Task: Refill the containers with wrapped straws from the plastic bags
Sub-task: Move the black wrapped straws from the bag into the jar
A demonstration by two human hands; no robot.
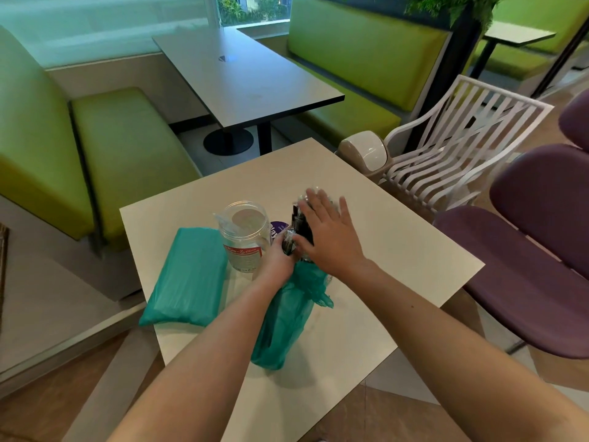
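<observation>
left hand (280, 255) curled round bundle of dark wrapped straws (294, 232), gripping near its lower end; right hand (330, 232) flat, fingers straight and spread, pressing on top of same bundle; bundle sticks out of open green plastic bag (280, 317) lying on pale surface (398, 250); clear plastic jar (245, 237) stands upright just left of hands, lid off, looks empty; second green bag (188, 279), folded shut, lies flat left of jar; purple lid (279, 231) partly hidden between jar and straws.
</observation>
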